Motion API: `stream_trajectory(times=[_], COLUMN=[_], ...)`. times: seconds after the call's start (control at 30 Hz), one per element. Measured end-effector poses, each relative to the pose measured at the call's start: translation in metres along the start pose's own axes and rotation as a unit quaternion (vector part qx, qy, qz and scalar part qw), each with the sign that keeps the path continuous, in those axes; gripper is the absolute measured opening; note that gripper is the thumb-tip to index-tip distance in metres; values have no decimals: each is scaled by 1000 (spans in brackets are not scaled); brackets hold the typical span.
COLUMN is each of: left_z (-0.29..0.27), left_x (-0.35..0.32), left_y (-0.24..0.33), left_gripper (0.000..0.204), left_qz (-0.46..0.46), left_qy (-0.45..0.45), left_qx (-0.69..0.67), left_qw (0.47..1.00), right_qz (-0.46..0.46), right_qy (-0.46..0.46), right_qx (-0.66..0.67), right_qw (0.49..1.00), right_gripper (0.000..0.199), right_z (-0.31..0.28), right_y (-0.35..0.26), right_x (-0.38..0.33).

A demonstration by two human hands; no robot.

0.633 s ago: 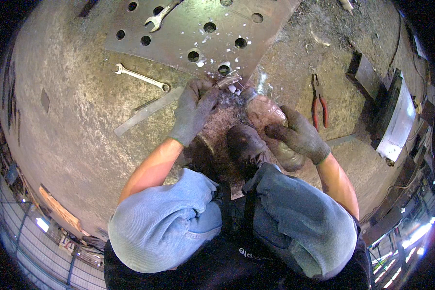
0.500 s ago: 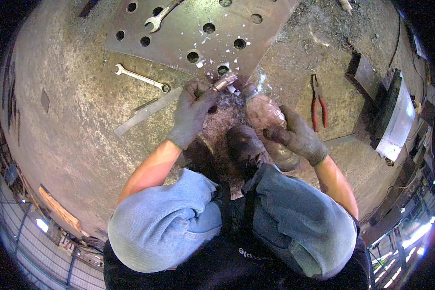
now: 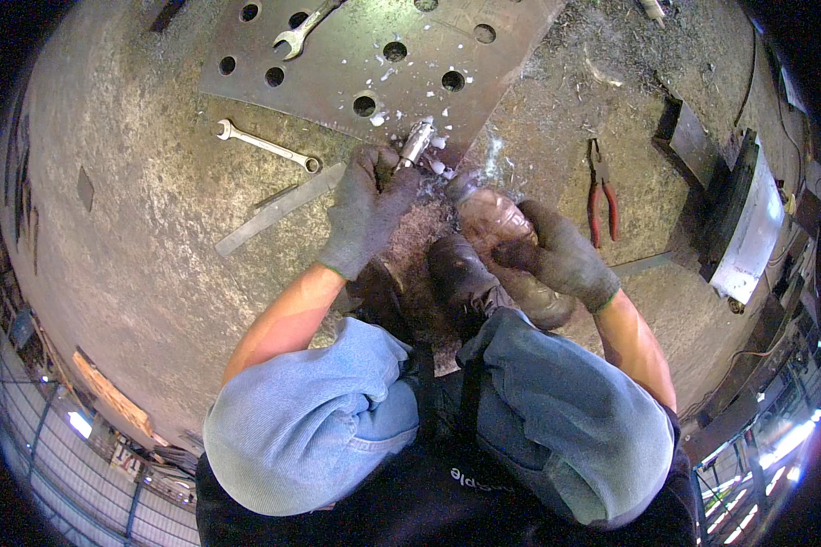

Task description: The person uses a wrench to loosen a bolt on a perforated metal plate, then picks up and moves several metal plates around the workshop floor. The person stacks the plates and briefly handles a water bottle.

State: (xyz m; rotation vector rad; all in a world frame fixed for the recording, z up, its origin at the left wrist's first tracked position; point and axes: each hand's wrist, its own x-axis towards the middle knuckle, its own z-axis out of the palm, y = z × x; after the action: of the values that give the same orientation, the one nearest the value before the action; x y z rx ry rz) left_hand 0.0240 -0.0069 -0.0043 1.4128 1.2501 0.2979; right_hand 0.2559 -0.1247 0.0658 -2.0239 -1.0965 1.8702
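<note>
My left hand (image 3: 365, 208), in a grey work glove, is closed on the lower end of a shiny metal cylinder (image 3: 417, 143), perhaps a tool fitting. The cylinder points up and away, over the near edge of a steel plate (image 3: 328, 100). My right hand (image 3: 563, 257), also gloved, wraps round a clear, crinkled plastic bottle (image 3: 490, 215) tilted with its neck toward the cylinder. Small white lumps (image 3: 438, 168) lie between the neck and the cylinder; whether they are foam or solid bits I cannot tell. My dark boot (image 3: 460, 273) is just below the bottle.
A combination wrench (image 3: 266, 146) and a flat metal bar (image 3: 278, 214) lie on the floor at left. Another wrench (image 3: 305, 32) rests on the plate, which has several round holes. Red-handled pliers (image 3: 602, 196) lie at right, before angled steel pieces (image 3: 748, 219).
The metal cylinder has swung more upright, its far end moving up and left. My right hand and the bottle have shifted slightly left, with the bottle's neck a little nearer me.
</note>
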Motion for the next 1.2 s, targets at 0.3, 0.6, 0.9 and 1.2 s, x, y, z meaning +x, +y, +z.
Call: stream_trajectory(times=[0.3, 0.6, 0.9, 1.2], left_z=[-2, 0, 2, -3], left_x=[-3, -2, -1, -6], left_y=[-3, -14, -22, -1], left_gripper=[24, 23, 23, 25], left_qz=[145, 290, 296, 62], left_qy=[45, 71, 74, 4], left_qx=[175, 226, 215, 109], left_qw=[973, 927, 928, 992], right_qz=[16, -11, -17, -14], right_qy=[42, 36, 38, 27], right_qx=[-22, 18, -13, 19], right_qw=[999, 999, 999, 999], right_gripper=[68, 64, 61, 59], right_z=[0, -2, -2, -5], right_y=[6, 7, 13, 0], right_x=[-3, -2, 0, -3])
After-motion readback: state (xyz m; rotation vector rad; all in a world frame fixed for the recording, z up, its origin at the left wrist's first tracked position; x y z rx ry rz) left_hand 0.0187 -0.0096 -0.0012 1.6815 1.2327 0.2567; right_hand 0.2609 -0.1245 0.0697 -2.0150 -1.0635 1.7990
